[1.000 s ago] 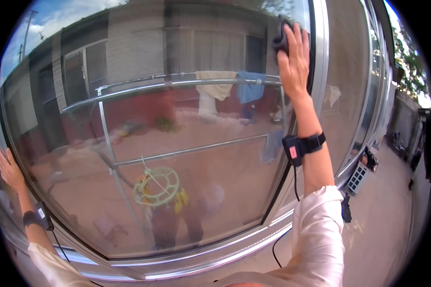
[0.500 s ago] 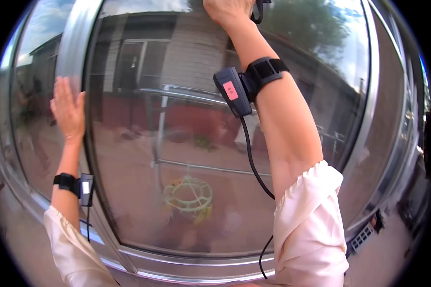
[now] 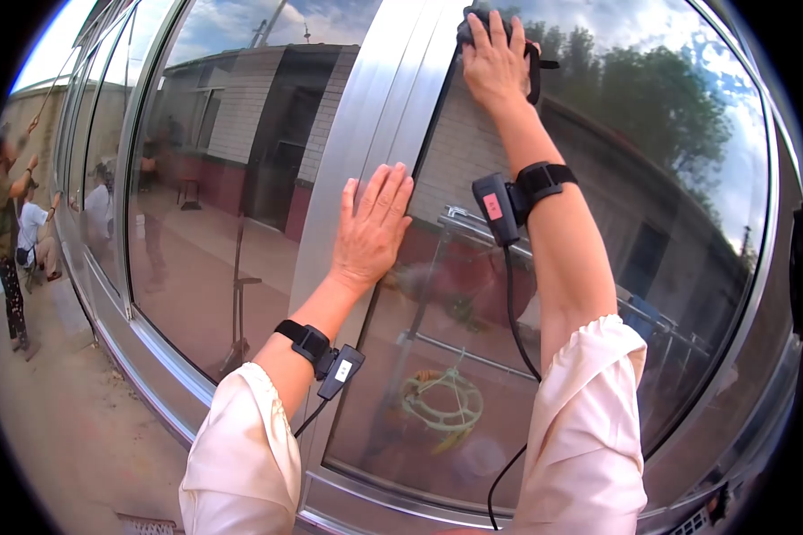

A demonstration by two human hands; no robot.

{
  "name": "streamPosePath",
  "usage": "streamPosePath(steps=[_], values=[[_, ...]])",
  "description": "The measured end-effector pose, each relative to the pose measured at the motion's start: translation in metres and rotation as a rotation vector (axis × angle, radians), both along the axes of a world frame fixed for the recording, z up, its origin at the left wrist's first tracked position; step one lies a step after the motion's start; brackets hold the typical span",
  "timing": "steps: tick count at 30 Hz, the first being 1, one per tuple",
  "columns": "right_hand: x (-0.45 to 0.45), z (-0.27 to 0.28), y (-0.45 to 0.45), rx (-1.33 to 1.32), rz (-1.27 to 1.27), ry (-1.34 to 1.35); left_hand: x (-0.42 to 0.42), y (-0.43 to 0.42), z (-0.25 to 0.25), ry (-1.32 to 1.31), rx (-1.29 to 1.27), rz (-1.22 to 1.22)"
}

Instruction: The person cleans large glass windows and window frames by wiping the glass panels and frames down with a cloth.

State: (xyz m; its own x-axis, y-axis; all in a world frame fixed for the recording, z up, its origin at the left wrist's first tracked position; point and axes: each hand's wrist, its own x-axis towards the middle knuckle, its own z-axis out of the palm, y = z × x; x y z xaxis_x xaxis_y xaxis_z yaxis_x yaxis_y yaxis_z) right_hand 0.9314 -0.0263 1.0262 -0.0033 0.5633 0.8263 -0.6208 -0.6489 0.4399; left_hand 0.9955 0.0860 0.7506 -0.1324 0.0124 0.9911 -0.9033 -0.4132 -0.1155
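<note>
My left hand (image 3: 371, 230) lies flat on the silver metal post (image 3: 379, 98), fingers stretched upward and holding nothing. High on the right window pane (image 3: 598, 223), my right hand (image 3: 498, 67) presses over a dark pad (image 3: 467, 32) with a black strap (image 3: 534, 76) hanging beside the wrist. Part of the pad is hidden under the fingers, and I cannot make out its exact kind. Each forearm wears a black strapped-on device, the left one (image 3: 339, 373) and the right one (image 3: 496, 210), with a cable running down.
Another large pane (image 3: 232, 178) stands left of the post, above a metal sill (image 3: 165, 361). Two people work farther along the windows, one standing (image 3: 7, 241) and one seated (image 3: 36, 227). A pale green ring-shaped hanger (image 3: 442, 401) shows in the right pane.
The view has swung left, bringing the other people into sight. My right hand and the dark pad now show more fully near the top; my left hand stays on the metal post.
</note>
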Motion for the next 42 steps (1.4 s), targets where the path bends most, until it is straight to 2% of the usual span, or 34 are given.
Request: streamPosePath(steps=[2, 4, 6, 9, 10, 13, 16, 23, 26, 27, 28, 29, 31, 33, 34, 36, 42], values=[[0.001, 0.036, -0.005, -0.007, 0.031, 0.002, 0.001, 0.0, -0.001, -0.003, -0.004, -0.052], [-0.007, 0.052, 0.016, 0.186, 0.056, 0.055, 0.0, 0.002, -0.001, 0.013, 0.006, -0.041], [-0.005, 0.058, 0.023, 0.218, 0.014, 0.019, 0.0, 0.003, -0.002, 0.001, -0.005, -0.044], [0.003, 0.033, 0.017, 0.142, 0.097, 0.048, 0.002, 0.002, -0.002, -0.009, -0.02, -0.031], [0.003, 0.015, 0.015, -0.004, 0.02, -0.045, 0.002, 0.0, 0.0, -0.015, -0.034, -0.02], [-0.013, -0.035, 0.01, -0.098, 0.067, 0.074, 0.002, 0.0, 0.0, -0.02, -0.031, 0.017], [-0.066, -0.047, -0.014, -0.132, 0.078, 0.235, 0.004, 0.0, -0.002, -0.018, -0.026, 0.061], [-0.287, -0.01, -0.144, 0.053, -0.233, -0.216, 0.009, -0.001, -0.004, -0.082, -0.066, 0.052], [-0.384, 0.0, -0.203, 0.166, -0.279, -0.255, 0.01, 0.002, -0.003, -0.097, -0.065, 0.091], [-0.414, 0.003, -0.219, 0.282, -0.242, -0.256, 0.011, 0.003, -0.002, -0.106, -0.064, 0.087], [-0.454, 0.017, -0.257, 0.122, -0.21, -0.223, 0.011, 0.004, -0.002, -0.114, -0.066, 0.088], [-0.484, 0.019, -0.273, 0.117, -0.299, -0.238, 0.01, 0.004, -0.002, -0.104, -0.07, 0.095], [-0.523, 0.003, -0.285, 0.194, -0.218, -0.227, 0.009, 0.005, -0.003, -0.12, -0.075, 0.109], [-0.578, 0.0, -0.315, 0.22, -0.247, -0.19, 0.007, 0.005, -0.004, -0.106, -0.071, 0.099], [-0.594, -0.012, -0.318, 0.259, -0.285, -0.205, 0.006, 0.008, -0.002, -0.117, -0.071, 0.073], [-0.609, -0.042, -0.317, 0.245, -0.19, -0.151, 0.003, 0.009, -0.002, -0.111, -0.071, 0.107], [-0.577, -0.118, -0.295, 0.319, -0.18, -0.168, 0.004, 0.006, -0.003, -0.078, -0.072, 0.087]])
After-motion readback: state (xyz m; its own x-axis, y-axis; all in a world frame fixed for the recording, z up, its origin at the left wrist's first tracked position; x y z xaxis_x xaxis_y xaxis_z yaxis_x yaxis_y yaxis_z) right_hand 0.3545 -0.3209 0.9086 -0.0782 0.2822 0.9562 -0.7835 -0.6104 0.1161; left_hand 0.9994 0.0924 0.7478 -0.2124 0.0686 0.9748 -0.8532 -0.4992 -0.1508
